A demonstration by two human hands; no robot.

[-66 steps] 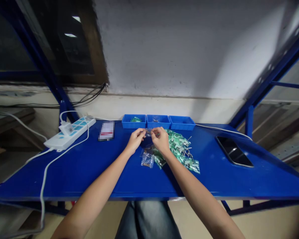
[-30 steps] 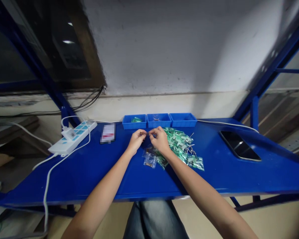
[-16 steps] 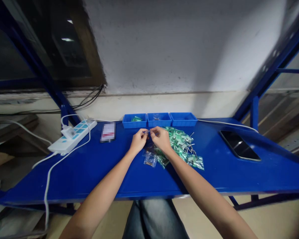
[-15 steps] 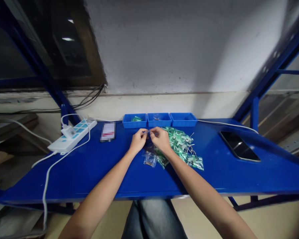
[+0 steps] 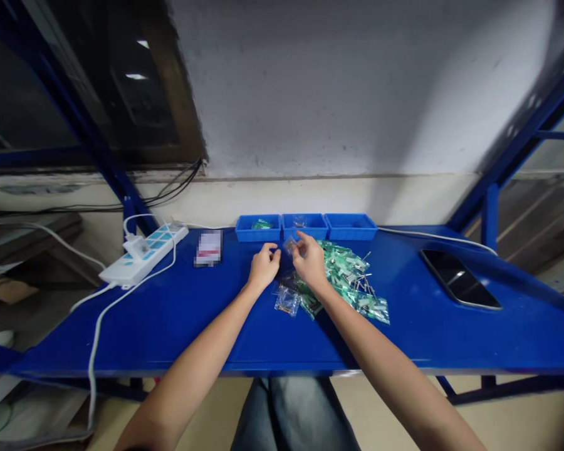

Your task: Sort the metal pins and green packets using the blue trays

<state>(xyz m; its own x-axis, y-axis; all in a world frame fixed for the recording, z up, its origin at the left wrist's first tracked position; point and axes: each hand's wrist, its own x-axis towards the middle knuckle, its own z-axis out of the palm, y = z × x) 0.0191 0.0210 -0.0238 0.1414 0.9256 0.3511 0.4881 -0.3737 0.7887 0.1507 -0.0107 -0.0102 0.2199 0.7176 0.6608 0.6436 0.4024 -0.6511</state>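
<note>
My right hand (image 5: 309,258) pinches a small clear plastic bag (image 5: 290,245) between thumb and fingers, just in front of the middle blue bin (image 5: 305,233). What lies inside that bag is too small to make out. To its left, my left hand (image 5: 264,265) is apart from the bag, thumb and forefinger parted with nothing between them. Beneath and right of my right hand spreads a pile of green-tinted packets (image 5: 343,266) mixed with loose metal pins (image 5: 365,285). Clear bags with brass-coloured pieces (image 5: 287,302) lie at the pile's near left side.
A left bin (image 5: 258,234) holds green packets; a right bin (image 5: 351,233) stands beside the middle one. A white power strip (image 5: 143,257) with trailing cord and a blurred card (image 5: 209,247) lie left. A black phone (image 5: 459,279) rests at right on the blue table (image 5: 192,338).
My hands have moved apart. The clear bag, between both hands before, is now in my right hand alone, and my left thumb and forefinger have parted. The view has shifted slightly.
</note>
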